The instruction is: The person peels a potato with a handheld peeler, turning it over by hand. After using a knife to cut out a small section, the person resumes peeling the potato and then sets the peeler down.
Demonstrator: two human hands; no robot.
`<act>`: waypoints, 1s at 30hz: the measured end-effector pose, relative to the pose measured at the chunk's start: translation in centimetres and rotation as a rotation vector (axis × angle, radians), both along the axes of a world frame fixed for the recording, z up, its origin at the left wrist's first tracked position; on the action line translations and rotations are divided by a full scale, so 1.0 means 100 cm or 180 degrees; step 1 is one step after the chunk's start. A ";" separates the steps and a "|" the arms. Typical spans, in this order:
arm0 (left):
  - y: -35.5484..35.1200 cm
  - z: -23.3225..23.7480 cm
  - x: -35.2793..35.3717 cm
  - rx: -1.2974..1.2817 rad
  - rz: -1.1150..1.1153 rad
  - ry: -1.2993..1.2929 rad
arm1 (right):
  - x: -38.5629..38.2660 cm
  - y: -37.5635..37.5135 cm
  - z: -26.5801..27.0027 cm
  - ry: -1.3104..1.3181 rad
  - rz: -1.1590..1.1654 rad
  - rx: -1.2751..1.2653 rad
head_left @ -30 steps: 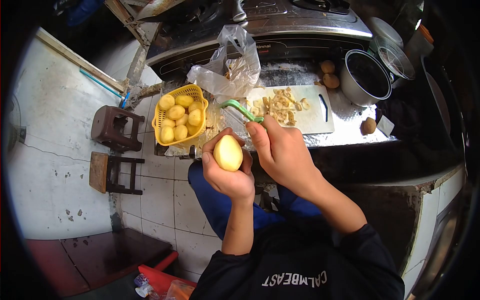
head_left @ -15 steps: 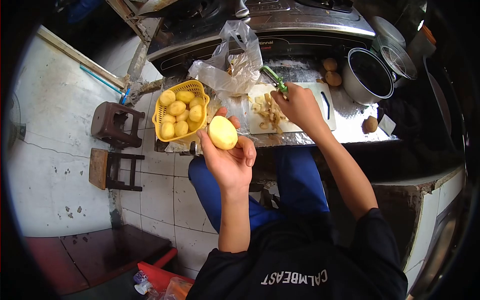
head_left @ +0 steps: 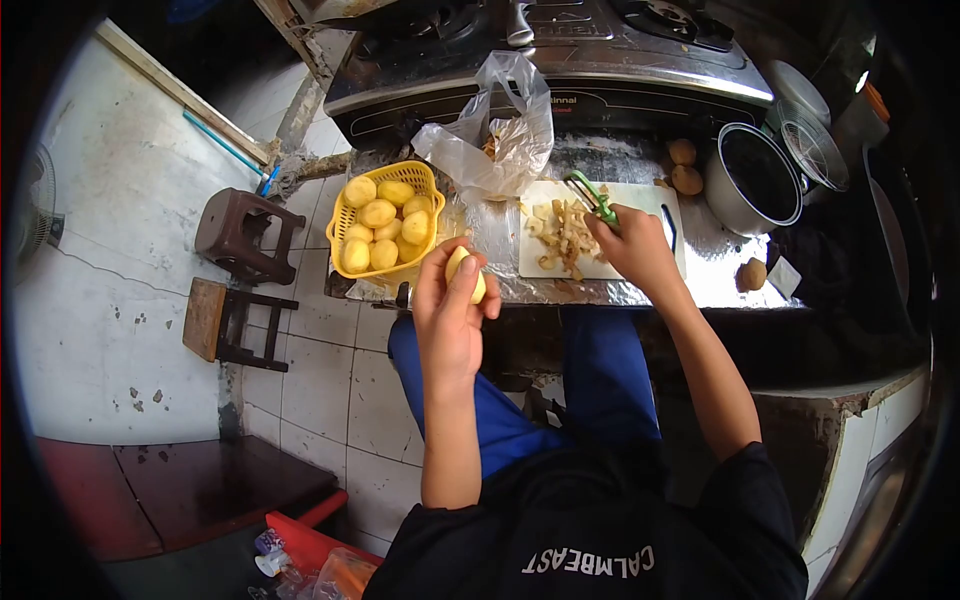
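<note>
A pale peeled potato (head_left: 467,276) sits in my left hand (head_left: 452,312), with the fingers and thumb closed round it, just in front of the counter's edge. My right hand (head_left: 636,246) grips a green peeler (head_left: 592,197) by its handle above the white cutting board (head_left: 655,200). Potato peelings (head_left: 565,240) lie heaped on the board under the peeler. To the left of the board stands a yellow plastic basket (head_left: 432,183) holding several peeled potatoes (head_left: 377,213).
A crumpled clear plastic bag (head_left: 490,150) lies behind the board, before the gas stove (head_left: 640,70). Unpeeled potatoes (head_left: 685,180) and a metal pot (head_left: 722,190) stand at right, with another brown potato (head_left: 752,274) near the front. Stools (head_left: 245,237) are on the floor at left.
My left hand has turned the potato, so less of it shows between the fingers. The right hand with the peeler has shifted slightly over the board. The whole view has moved a little.
</note>
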State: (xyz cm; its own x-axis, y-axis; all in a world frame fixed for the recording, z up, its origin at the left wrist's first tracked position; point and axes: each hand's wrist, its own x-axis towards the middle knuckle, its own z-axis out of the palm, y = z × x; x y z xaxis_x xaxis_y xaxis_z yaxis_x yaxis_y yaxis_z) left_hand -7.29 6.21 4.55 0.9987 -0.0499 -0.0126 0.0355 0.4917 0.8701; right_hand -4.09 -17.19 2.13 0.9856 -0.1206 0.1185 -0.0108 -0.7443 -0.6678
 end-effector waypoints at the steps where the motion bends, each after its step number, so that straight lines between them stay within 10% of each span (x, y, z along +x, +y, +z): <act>1: 0.014 0.001 0.006 0.0702 0.0202 -0.0152 | -0.007 -0.003 0.003 0.0054 -0.0065 0.0177; 9: 0.097 0.017 0.099 0.5166 0.0839 -0.0928 | -0.036 -0.017 0.010 -0.0140 -0.0262 0.0392; 14: 0.091 0.044 0.067 0.4958 0.1823 -0.0593 | -0.069 -0.044 0.004 -0.0056 -0.0472 0.1008; 21: 0.009 0.029 0.032 0.3645 0.0267 -0.0821 | -0.143 -0.121 -0.029 0.0162 -0.1697 0.1798; 30: -0.074 -0.010 -0.018 0.3208 -0.1322 -0.1005 | -0.130 -0.194 -0.082 -0.0778 -0.2204 -0.1026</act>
